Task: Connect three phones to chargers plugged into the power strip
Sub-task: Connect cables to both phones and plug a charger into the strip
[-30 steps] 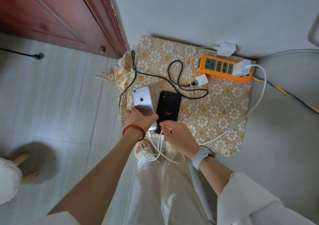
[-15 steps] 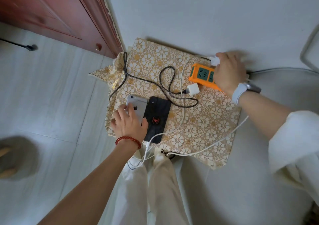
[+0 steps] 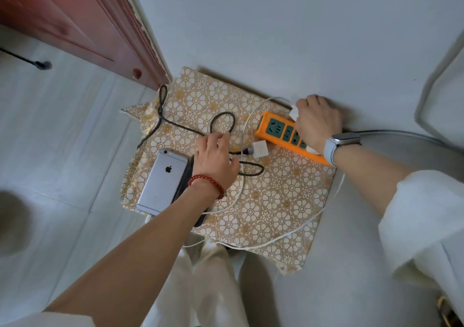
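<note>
Head view. Right hand [image 3: 316, 120] at about 2 o'clock, curled over the far end of the orange power strip [image 3: 281, 132], fingers clutching a white charger plug [image 3: 293, 112] at the strip's back edge. Left hand [image 3: 215, 158] near centre, fingers spread and relaxed, pressing on the black braided cable [image 3: 221, 119] and gripping nothing that can be made out. Silver iPhone [image 3: 164, 179] face down at 8 o'clock, a black phone [image 3: 184, 183] beside it, mostly hidden under the left wrist. Third phone not visible. Loose white adapter [image 3: 259, 149] lying just beside the strip, not plugged in.

Risks, as a judgement: strip likely to slide or tip if pushed one-handed; white cable [image 3: 288, 236] looping off the near edge, easy to snag with a knee and drag a phone off; crossed cables easy to mix up.

Surface: low stand under a gold floral cloth [image 3: 273, 206], set against a pale wall. Reddish wooden door [image 3: 75, 17] at 10 o'clock; pale plank floor at 9 o'clock.
</note>
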The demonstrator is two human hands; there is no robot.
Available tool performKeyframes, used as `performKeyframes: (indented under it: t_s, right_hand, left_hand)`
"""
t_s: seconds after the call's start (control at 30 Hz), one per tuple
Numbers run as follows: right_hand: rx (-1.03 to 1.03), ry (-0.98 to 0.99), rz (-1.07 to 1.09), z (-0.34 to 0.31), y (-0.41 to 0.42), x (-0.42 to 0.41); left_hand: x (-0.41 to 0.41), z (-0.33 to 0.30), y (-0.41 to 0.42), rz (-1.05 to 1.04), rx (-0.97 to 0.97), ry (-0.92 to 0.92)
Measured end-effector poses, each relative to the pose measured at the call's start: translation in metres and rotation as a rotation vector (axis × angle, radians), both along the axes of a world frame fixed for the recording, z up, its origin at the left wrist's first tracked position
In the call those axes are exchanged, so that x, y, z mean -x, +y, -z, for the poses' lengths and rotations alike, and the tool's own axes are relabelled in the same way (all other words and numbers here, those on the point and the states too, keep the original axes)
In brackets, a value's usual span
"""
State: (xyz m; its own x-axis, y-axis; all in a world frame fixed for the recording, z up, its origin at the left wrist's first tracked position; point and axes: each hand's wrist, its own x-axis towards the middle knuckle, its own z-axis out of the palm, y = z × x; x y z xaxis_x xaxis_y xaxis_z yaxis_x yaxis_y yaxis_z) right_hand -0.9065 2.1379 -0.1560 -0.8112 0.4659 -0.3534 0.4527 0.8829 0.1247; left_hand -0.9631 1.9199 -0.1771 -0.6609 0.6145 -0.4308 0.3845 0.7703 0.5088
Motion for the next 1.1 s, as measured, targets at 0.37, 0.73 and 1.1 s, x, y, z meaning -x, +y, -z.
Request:
performKeyframes:
  t_s: [0.37, 0.73, 1.1]
  right_hand:
    - [0.572, 0.198, 0.372, -0.021, 0.020, -0.028]
    - [0.276, 0.212, 0.310, -0.023, 0.005, -0.049]
    - [0.297, 0.084, 0.161, -0.024, 0.003, -0.051]
  left_hand:
    - [-0.006, -0.020, 0.048, -0.093, -0.382, -0.321]
    - [-0.005, -0.023, 0.034, -0.184, -0.394, -0.174]
    - [-0.007, -0.032, 0.018, 0.061, -0.291, 0.053]
